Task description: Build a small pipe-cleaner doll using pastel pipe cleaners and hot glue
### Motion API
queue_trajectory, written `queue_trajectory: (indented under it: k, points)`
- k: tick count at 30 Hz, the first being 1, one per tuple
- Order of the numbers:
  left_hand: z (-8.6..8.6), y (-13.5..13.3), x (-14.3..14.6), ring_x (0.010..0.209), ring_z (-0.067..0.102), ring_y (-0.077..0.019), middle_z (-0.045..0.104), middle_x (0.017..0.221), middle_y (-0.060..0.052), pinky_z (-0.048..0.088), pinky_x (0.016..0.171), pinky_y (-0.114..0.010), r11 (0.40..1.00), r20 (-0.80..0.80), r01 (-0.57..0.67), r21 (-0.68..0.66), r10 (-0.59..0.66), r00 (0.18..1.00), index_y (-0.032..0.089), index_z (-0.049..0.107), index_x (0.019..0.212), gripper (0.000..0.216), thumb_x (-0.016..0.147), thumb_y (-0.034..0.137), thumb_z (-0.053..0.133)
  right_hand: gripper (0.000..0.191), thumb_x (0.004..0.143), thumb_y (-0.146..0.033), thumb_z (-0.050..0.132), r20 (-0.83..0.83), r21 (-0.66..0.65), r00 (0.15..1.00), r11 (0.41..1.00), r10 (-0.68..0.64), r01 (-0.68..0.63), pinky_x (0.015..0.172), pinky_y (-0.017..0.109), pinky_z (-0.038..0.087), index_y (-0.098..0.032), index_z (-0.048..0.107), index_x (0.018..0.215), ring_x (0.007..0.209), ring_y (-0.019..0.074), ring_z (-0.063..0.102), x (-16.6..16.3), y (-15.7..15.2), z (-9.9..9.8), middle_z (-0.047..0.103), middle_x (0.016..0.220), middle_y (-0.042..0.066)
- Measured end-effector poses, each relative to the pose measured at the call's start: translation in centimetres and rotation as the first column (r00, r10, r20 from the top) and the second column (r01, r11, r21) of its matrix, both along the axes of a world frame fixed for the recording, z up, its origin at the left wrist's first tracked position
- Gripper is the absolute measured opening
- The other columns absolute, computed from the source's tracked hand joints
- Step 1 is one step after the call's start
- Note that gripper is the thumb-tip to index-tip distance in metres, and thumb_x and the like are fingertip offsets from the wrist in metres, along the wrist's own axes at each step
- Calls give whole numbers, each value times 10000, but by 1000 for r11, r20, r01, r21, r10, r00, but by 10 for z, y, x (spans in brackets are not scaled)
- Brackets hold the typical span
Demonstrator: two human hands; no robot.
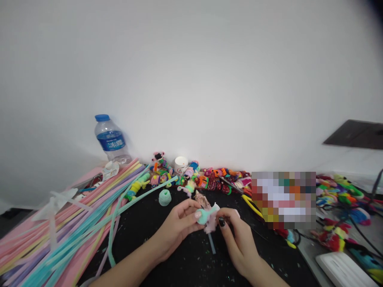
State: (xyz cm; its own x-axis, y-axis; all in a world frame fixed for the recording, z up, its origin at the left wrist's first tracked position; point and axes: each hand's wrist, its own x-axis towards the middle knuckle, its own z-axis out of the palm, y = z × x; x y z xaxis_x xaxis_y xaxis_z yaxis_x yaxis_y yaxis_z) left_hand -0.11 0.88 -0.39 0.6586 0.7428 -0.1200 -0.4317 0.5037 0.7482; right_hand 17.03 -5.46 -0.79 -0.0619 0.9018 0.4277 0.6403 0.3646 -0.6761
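- Mint-green and pink fuzzy pipe-cleaner figure [206, 218] sits just above the black bench [185, 259], clenched in both grips: our left hand [179, 227] on its round head, our right hand [236, 239] on its pink body.
- We judge it light, soft and easily crushed; its pale stick [211, 244] gives a firmer hold.
- Beyond: mint-green coiled pipe-cleaner disc [164, 197], long pastel pipe cleaners [74, 227], clear plastic water bottle [111, 139].
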Motion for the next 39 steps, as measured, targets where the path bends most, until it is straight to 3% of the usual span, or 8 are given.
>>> queue_trajectory:
  k: [7,12,21,28,31,35,39]
  points:
    - [-4,12,-4,826,616,-140,656,884,-44,457,844,-307,979,70,-138,-152,149,986,162,585,870,76,798,150,607,470,630,0,421,328,-4,928,983,-174,186,835,407,346,-191,465,1058,1000,259,464,-2,6,1,526,1067,82]
    - [-9,20,-6,779,631,-131,675,875,-52,479,823,-298,953,118,-182,-243,215,969,162,595,861,53,816,140,577,503,654,-47,436,423,-73,884,965,-199,252,858,431,331,-193,472,1134,1045,278,446,-2,9,-1,508,1155,96]
    - [-4,28,-6,667,632,-146,654,703,-48,518,708,-296,868,55,-303,-392,351,935,162,574,796,134,875,163,466,487,679,-86,488,401,-99,901,970,-167,224,821,414,347,-204,496,1151,971,267,470,4,12,-7,556,1054,82]
    - [-6,31,-8,660,632,-146,653,717,-55,521,695,-293,848,42,-366,-384,412,910,156,560,791,133,873,161,455,505,684,-57,505,307,-57,934,976,-182,209,793,392,365,-213,502,1164,946,251,490,8,15,-12,563,1009,68]
    - [-9,31,-9,742,644,-150,670,790,-58,509,751,-294,863,67,-366,-348,413,908,176,553,812,109,863,131,467,412,712,-88,530,211,-21,965,986,-158,166,769,371,377,-214,536,1104,911,237,519,10,15,-8,583,972,58]
    - [-12,28,-9,804,640,-148,673,839,-46,482,812,-288,912,100,-299,-282,338,936,179,568,860,67,823,129,542,172,786,-230,539,148,38,986,997,-72,67,668,339,390,-214,596,947,722,205,551,13,12,-4,609,799,35]
    - [-11,25,-8,810,639,-158,674,859,-39,468,828,-311,936,73,-273,-224,295,953,187,576,916,145,780,162,619,112,786,-255,546,57,4,997,999,-45,45,605,300,421,-201,616,856,639,186,550,12,10,-4,601,718,34]
